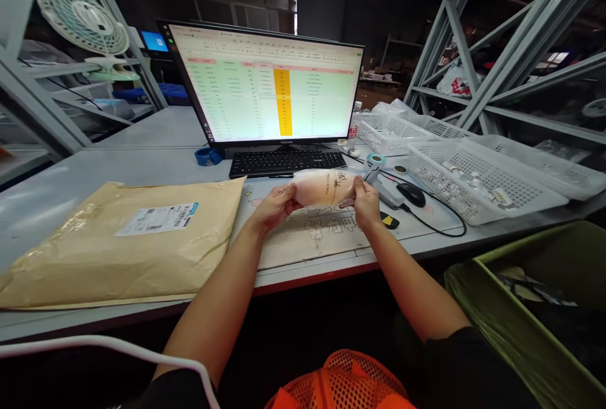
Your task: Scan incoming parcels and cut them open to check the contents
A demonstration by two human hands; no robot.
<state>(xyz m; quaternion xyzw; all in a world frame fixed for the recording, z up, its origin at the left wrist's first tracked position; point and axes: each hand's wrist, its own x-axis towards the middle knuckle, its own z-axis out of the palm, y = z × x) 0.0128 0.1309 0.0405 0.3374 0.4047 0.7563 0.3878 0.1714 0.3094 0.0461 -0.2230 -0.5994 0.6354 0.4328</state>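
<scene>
Between my two hands is a peach-coloured item in a clear plastic wrapper [318, 188], with dark lettering on its right part. My left hand [279, 205] grips the wrapper's left end, thumb on top. At the right end, my right hand [364, 201] pinches it between thumb and fingers. The package is held above a printed desk mat [303, 242], just in front of the black keyboard [284, 161]. What exactly is inside the wrapper I cannot make out. A handheld scanner [386, 191] lies just right of my right hand.
A large tan mailing bag [127, 238] with a label covers the left of the desk. Behind the keyboard stands a monitor [265, 87]. On the right are a black mouse [411, 194], its cable and white plastic baskets [473, 178]. A green bin [525, 308] stands below the desk's right edge.
</scene>
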